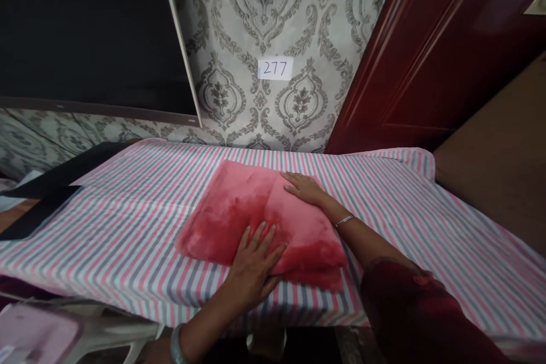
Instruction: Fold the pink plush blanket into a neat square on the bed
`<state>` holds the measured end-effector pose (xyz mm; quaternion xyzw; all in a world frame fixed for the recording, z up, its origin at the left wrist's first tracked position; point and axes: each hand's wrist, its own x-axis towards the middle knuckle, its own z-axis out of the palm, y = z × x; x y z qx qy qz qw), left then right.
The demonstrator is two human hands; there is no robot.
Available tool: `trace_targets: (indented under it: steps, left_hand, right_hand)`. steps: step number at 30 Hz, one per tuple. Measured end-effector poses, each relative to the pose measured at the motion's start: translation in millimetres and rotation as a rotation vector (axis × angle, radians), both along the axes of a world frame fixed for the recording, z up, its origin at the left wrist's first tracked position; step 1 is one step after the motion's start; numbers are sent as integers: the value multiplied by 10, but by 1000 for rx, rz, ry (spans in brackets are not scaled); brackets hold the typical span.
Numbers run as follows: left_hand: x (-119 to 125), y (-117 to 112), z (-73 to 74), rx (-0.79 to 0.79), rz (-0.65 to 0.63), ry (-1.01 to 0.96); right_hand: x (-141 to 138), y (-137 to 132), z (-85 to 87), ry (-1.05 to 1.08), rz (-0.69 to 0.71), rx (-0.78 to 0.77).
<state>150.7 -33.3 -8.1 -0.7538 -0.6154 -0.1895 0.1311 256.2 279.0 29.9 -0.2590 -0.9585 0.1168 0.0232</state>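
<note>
A folded red plush cloth (239,210) lies on a table covered with a pink, grey and white striped sheet (128,227). My left hand (253,264) rests flat on the cloth's near edge, fingers spread and open. My right hand (305,187) lies flat on the cloth's far right part, fingers stretched out, with a thin bracelet on the wrist. Neither hand grips anything.
A black strap or bag (55,182) lies on the table's left end. A dark screen (89,28) hangs on the patterned wall, with a paper tag reading 277 (275,68). A dark red door (430,51) stands at the right. A pale plastic chair (85,330) is below left.
</note>
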Motion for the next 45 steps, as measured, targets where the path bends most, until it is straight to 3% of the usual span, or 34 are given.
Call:
trace_targets:
  steps: [6, 14, 17, 20, 23, 25, 28, 31, 36, 41, 45]
  left_hand:
    - [-5, 5, 3, -17, 9, -5]
    - [17, -44, 140, -32, -3, -5]
    - [-29, -116, 230, 27, 10, -8]
    - [-114, -221, 249, 101, 104, -17]
    - [-181, -316, 144, 106, 185, 6]
    - [-198, -356, 44, 97, 202, 14]
    - [-199, -373, -73, 98, 201, 3]
    - [-197, -364, -124, 107, 186, -4]
    - [-198, -354, -162, 128, 186, -2]
    - [-197, -347, -168, 149, 176, -23]
    - [-169, -352, -142, 127, 188, -32]
  right_hand:
    - [2, -56, -61, 48, -16, 36]
    - [66, -277, 288, 0, -85, -1]
    - [-3, -600, 408, 55, 55, 8]
    - [-172, -1090, 431, 83, 317, -5]
    - [-367, -1479, 360, 71, 539, -40]
    - [-487, -1543, 304, 36, 607, -30]
    - [-664, -1327, 275, -37, 591, 47]
    - [-856, -931, 300, -94, 470, 108]
    - [-1114, -433, 215, -112, 213, 14]
    - [-1151, -302, -7, -8, 187, 0]
    - [-1124, -319, -45, -16, 187, 25]
